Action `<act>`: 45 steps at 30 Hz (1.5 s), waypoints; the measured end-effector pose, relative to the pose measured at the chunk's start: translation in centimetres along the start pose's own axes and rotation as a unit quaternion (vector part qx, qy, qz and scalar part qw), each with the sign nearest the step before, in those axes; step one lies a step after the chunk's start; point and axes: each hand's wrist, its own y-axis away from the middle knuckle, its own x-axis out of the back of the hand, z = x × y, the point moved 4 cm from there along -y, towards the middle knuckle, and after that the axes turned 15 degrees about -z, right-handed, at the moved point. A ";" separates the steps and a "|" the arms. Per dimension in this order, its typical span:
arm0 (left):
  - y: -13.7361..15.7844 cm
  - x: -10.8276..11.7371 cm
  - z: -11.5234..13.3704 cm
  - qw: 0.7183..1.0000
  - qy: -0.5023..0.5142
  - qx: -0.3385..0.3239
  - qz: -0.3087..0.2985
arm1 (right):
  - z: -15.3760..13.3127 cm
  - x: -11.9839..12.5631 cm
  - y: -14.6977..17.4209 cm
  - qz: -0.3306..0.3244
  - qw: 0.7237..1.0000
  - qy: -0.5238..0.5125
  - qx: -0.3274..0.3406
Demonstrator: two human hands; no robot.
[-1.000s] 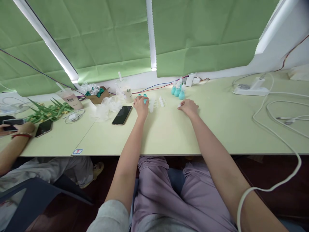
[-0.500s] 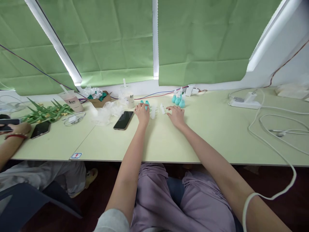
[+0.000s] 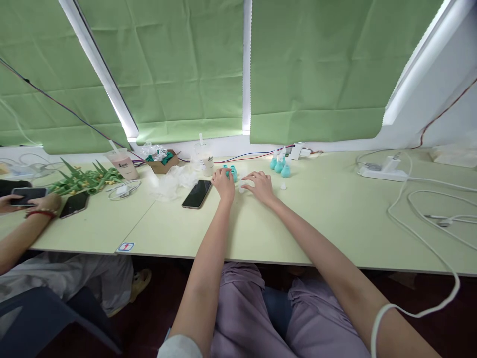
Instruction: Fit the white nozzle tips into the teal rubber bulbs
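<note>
My left hand (image 3: 224, 186) has its fingers curled at a teal rubber bulb (image 3: 227, 173), part of which they hide. Just right of them stands another teal bulb (image 3: 233, 174). My right hand (image 3: 262, 187) reaches in from the right, thumb and forefinger apart around small translucent plastic pieces (image 3: 242, 189); whether it touches them is hard to tell. One small clear piece (image 3: 283, 186) lies right of that hand. Farther back stand several teal bulbs with clear nozzles (image 3: 285, 171).
Left of my hands lie a black phone (image 3: 197, 194) and crumpled clear plastic (image 3: 167, 182). Behind are a drink cup (image 3: 207, 162) and a cardboard box (image 3: 164, 166). A power strip (image 3: 382, 172) with white cables lies at right. Another person's hand (image 3: 48, 202) is far left.
My right hand has moved left to the translucent pieces, closer to my left hand. The small clear piece on its right now shows. My left hand's fingers have curled in at the teal bulb.
</note>
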 end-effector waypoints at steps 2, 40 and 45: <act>0.0 0.1 0.0 1.000 0.010 -0.003 0.001 | -0.9 -0.4 -0.1 -0.012 0.998 0.036 0.041; -2.3 -1.5 -1.8 0.887 0.454 0.002 -0.083 | 3.0 -0.9 1.0 -0.051 0.997 0.057 -0.012; -2.4 -1.7 -2.6 0.872 0.485 0.031 -0.062 | 1.6 0.8 0.2 -0.057 0.998 -0.011 -0.009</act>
